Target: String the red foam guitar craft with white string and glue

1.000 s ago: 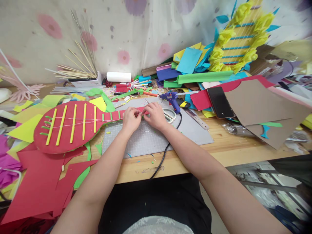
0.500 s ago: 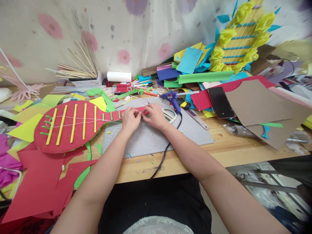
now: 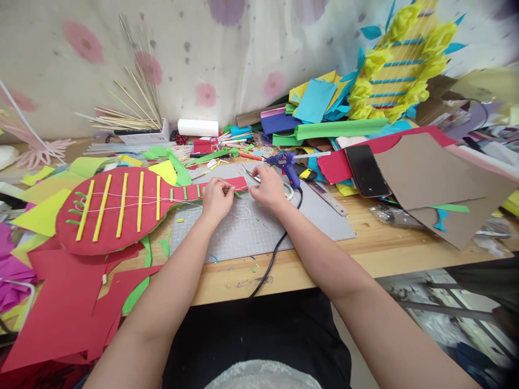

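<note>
A red paper lute (image 3: 109,221) with yellow strips across its rounded body and small green pegs and frets lies on the left. White string (image 3: 133,197) runs over its body towards the neck. My left hand (image 3: 218,200) is closed at the neck (image 3: 239,184), thumb and finger pinched on the string. A thin green strip (image 3: 237,195) shows beside its fingertips. My right hand (image 3: 268,188) is curled just right of the neck's end, over the scissors (image 3: 289,190), partly hiding them; what it holds, if anything, is hidden.
A grey cutting mat (image 3: 227,243) lies beneath the neck. Behind my right hand are a blue glue gun (image 3: 286,165) with a black cord (image 3: 275,254), a ruler (image 3: 328,199) and a phone (image 3: 368,170). Red paper scraps (image 3: 60,302) cover the left side.
My right hand has left the neck's end and moved right over the scissors, uncovering the red tip and a green strip. My left hand stays in place.
</note>
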Demonstrator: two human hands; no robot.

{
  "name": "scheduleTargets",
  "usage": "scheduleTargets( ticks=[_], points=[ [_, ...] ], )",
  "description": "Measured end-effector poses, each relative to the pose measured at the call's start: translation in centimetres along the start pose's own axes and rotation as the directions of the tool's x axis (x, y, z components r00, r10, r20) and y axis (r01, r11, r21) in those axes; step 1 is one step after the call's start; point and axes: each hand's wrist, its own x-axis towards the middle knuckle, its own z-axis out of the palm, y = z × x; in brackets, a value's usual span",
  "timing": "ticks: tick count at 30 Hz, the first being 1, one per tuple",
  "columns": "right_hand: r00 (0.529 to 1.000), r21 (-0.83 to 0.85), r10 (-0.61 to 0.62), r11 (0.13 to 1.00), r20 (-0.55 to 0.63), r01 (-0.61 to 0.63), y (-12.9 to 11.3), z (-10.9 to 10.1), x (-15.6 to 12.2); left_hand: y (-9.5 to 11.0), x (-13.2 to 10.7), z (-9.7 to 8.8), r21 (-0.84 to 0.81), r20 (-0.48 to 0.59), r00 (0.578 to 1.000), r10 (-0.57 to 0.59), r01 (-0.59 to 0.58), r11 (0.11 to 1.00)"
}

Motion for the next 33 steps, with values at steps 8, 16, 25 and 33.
scheduleTargets(
  ticks=[8,16,25,33],
  points=[
    [0.948,0.420,0.022,0.893,0.317,-0.161,-0.9,2.0,-0.4,-0.1,-0.1,0.1,0.086,0.013,0.997,0.075,-0.076,0.993],
    [0.929,0.397,-0.014,0.906,0.370,-0.145,-0.6,1.2,-0.2,-0.3,-0.2,-0.8,0.130,0.084,0.980,0.179,-0.189,0.973],
    [0.936,0.408,-0.043,0.906,0.349,-0.111,0.2,1.7,-0.1,-0.4,0.0,-1.0,0.115,0.096,0.985,0.142,-0.153,0.982],
    [0.935,0.433,-0.046,0.894,0.350,-0.119,0.4,1.6,0.0,-0.8,0.3,-1.1,0.027,0.099,0.989,0.111,-0.114,0.993]
  ],
)
